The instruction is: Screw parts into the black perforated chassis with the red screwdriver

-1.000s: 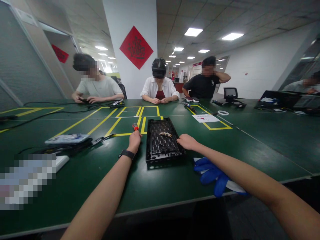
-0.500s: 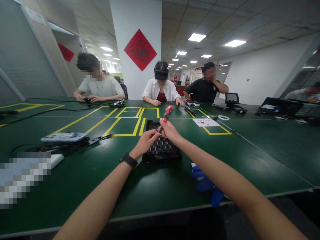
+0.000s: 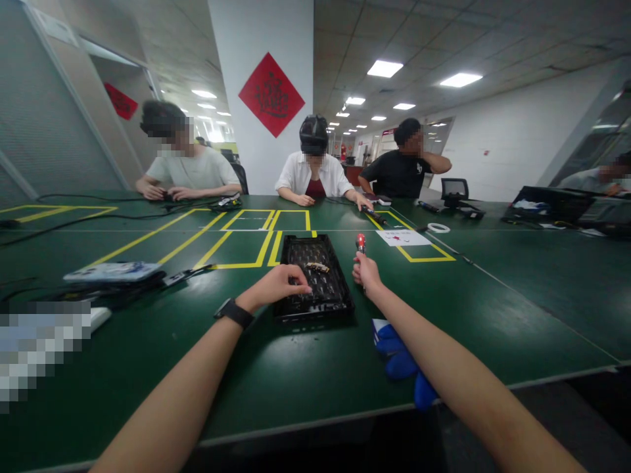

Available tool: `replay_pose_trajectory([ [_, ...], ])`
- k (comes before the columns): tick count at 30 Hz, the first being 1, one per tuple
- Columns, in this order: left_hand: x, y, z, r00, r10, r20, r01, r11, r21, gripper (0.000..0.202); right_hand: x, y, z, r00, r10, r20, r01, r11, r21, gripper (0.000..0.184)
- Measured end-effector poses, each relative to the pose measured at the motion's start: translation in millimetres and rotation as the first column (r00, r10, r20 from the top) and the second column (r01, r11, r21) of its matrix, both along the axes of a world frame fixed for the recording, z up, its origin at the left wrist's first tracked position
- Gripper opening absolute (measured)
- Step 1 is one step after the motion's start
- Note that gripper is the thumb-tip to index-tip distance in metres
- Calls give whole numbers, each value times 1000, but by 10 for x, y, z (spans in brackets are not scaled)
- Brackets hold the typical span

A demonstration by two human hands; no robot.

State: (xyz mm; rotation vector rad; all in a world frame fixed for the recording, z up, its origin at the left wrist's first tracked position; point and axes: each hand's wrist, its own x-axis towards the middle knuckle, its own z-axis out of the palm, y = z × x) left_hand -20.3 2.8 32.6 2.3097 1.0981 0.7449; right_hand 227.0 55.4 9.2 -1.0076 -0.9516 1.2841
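Observation:
A black plastic tray (image 3: 329,261) lies on the green table (image 3: 305,368) in front of me, with a small brown and white part (image 3: 318,267) inside it. My left hand (image 3: 276,286), with a black watch on the wrist, rests on the tray's near left edge, fingers stretched over it. My right hand (image 3: 365,272) is just right of the tray, closed round a red-handled screwdriver (image 3: 361,243) that stands upright.
Blue gloves (image 3: 401,361) lie under my right forearm near the table edge. A flat pale device (image 3: 112,271) with cables sits at the left. Yellow tape boxes mark the table. Three people sit along the far side, another at the far right.
The screwdriver passed from my left hand to my right hand over the tray. My right hand then moved to the tray's right side, and my left hand settled on the tray's edge.

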Motion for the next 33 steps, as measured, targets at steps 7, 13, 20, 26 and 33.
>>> replay_pose_trajectory([
  [7,-84,-5,39,989,-83,-121,69,991,-118,21,131,78,-49,991,-88,-105,86,996,-30,24],
  [13,-96,34,-1,978,-108,-179,92,991,-95,19,141,84,-74,998,-64,-11,64,998,11,24],
  [20,-58,13,21,964,-134,-229,136,991,-8,19,73,82,-168,932,-48,359,-2,991,137,28],
  [26,-75,-1,14,966,-106,-234,108,994,-7,19,84,61,-185,770,-182,612,-18,952,306,34],
  [33,-79,-4,19,944,-205,-257,189,978,-87,19,109,72,-194,621,-251,742,-9,945,327,32],
])
